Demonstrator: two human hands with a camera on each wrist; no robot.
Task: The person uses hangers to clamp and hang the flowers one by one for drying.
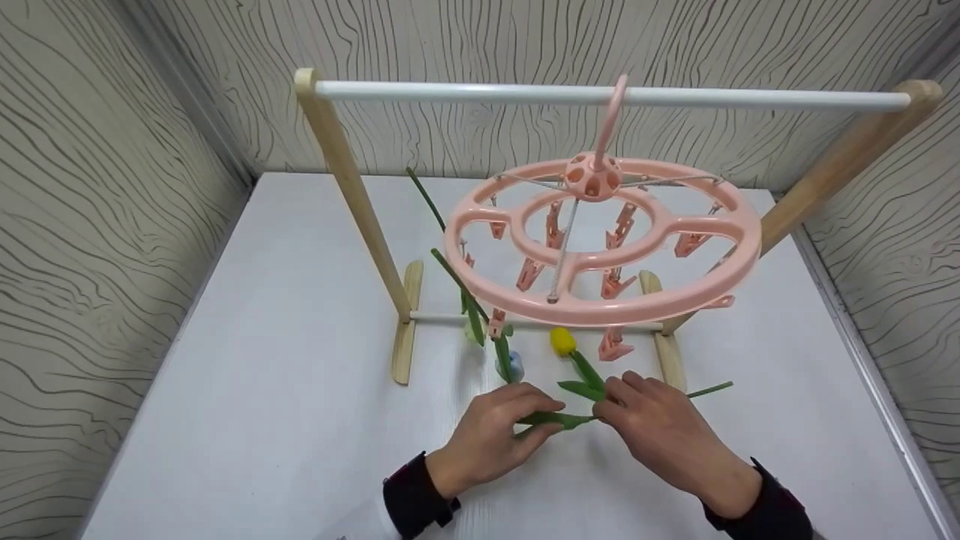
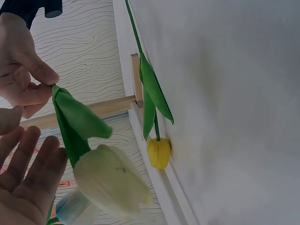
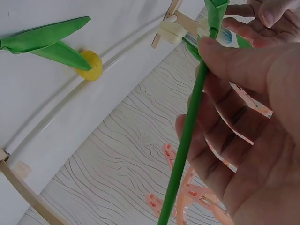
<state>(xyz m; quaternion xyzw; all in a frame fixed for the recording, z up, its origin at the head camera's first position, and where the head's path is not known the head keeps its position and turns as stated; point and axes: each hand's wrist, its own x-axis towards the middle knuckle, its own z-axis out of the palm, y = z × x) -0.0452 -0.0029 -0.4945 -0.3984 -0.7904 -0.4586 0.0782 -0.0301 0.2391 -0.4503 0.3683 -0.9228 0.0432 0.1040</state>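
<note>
My right hand [image 1: 660, 431] pinches the green stem of a cream artificial tulip [image 2: 110, 180] between thumb and fingers, just below its leaves. In the right wrist view the stem [image 3: 187, 126] runs down past the other fingers, which are loosely bent. My left hand [image 1: 499, 427] is beside the leaves [image 1: 566, 420] of this tulip, its fingers extended and the thumb apart from them. On the white table a yellow tulip [image 1: 562, 341] lies beyond my right hand. A blue tulip [image 1: 510, 366] and a pale tulip [image 3: 171, 32] hang head down at the rack's left side.
A pink round clip hanger [image 1: 600, 311] with several dangling clips hooks over the white bar [image 1: 465, 92] of a wooden rack. The rack's wooden feet [image 1: 403, 360] stand on the white table [image 1: 262, 337]. Patterned walls [image 1: 480, 45] enclose the table.
</note>
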